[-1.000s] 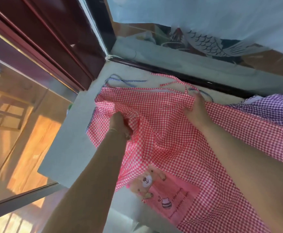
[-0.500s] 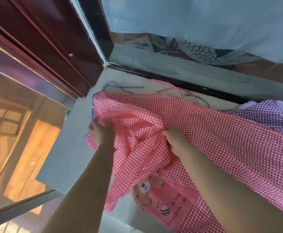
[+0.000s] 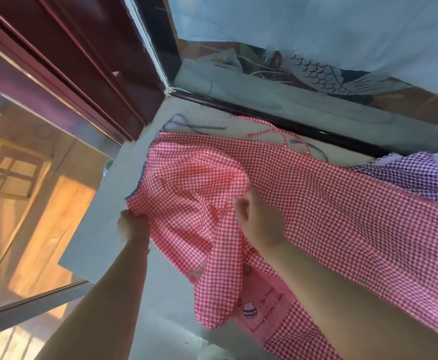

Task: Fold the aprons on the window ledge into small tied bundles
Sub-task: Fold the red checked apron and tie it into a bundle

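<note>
The red checked apron [image 3: 303, 193] is lying rumpled across the window ledge [image 3: 101, 224], beside a purple apron [image 3: 415, 172]. The left hand [image 3: 132, 226] is pinching its near corner; the right hand [image 3: 260, 224] is gripping a middle fold. Folding is just beginning, I judge; next, the halves need bringing together flat.

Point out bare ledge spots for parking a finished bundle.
Free: the grey ledge strip left of the red gingham apron, beside the left hand, and a narrow band by the window frame, partly crossed by ties. Crowded: centre and right, under red and purple gingham apron.
</note>
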`<state>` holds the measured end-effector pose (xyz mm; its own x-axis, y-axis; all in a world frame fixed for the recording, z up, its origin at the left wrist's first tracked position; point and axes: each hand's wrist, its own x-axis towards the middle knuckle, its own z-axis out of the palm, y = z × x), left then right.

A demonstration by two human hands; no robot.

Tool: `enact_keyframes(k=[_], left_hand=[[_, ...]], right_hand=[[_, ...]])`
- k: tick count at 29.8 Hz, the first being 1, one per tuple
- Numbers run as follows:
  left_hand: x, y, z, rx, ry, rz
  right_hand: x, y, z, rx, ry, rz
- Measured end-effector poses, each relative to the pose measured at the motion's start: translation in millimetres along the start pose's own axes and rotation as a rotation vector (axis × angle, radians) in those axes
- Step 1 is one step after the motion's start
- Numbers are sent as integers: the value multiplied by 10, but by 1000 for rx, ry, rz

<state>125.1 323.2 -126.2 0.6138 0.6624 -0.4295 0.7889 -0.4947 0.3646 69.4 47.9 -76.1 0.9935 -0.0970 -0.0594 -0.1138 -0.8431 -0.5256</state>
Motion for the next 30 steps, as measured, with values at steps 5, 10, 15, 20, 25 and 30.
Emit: enact_keyframes(k=[5, 10, 15, 20, 25, 30], left_hand=[[-442, 289, 91, 207, 154, 701], [-797, 867, 299, 471, -116, 1226], [-695, 1521, 364, 665, -317, 1256], [-558, 1829, 451, 803, -443, 1216], [-719, 1820, 517, 606, -194, 1211], [-1250, 1272, 693, 659, -217, 1553]], right_hand=[[-497, -28, 103, -220, -814, 317], [-647, 72, 97, 507, -897, 558], [-566, 372, -493, 710, -900, 533], [-256, 859, -1460, 788, -427, 672], [122, 1383, -1495, -139, 30, 563], [52, 1543, -1207, -341, 175, 456]])
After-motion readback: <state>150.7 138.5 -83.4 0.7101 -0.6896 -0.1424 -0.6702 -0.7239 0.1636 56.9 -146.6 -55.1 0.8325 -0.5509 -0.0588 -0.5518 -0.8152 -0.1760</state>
